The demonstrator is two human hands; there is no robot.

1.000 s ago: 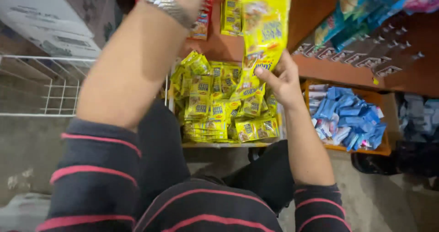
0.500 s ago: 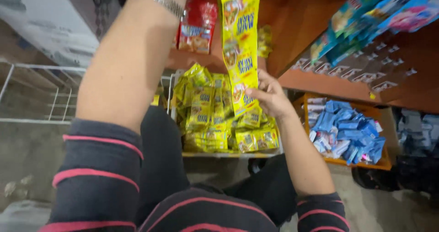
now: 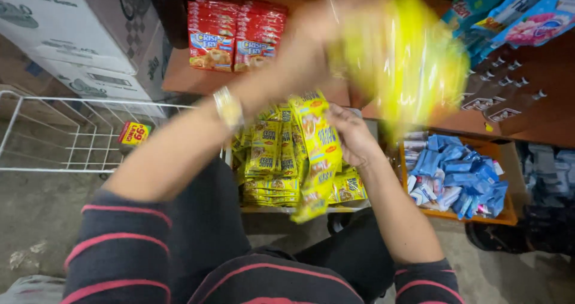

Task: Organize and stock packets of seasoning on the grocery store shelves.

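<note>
Yellow plastic is what I have in both hands. My right hand (image 3: 353, 137) is curled around a strip of yellow snack packets (image 3: 317, 154), gripping it near the upper end; the strip hangs down in front of my knees, and its lowest packet is soft and out of focus. My left hand (image 3: 311, 37) is raised higher, close to the shelf, and it is so blurred that I cannot tell whether the fingers are pressed together or spread. Just beside it there is a big yellow blur (image 3: 407, 58), most likely more packets of the same kind, but no shape or print can be made out, and I cannot say for sure if the hand touches it. A metal wristwatch (image 3: 229, 108) sits on my left wrist.

Behind the hanging strip stands a box of yellow packets (image 3: 266, 160), partly covered by my arm and the strip. To the right is an orange tray (image 3: 509, 214) with blue packets (image 3: 458, 175), and the right edge beyond it is dark and unclear. Red snack packs (image 3: 236, 34) lie on the wooden shelf (image 3: 179, 76). On the left I see a white wire rack (image 3: 60, 136) and cardboard cartons (image 3: 66, 34), cut off by the frame. My striped sleeves (image 3: 120, 250) fill the bottom.
</note>
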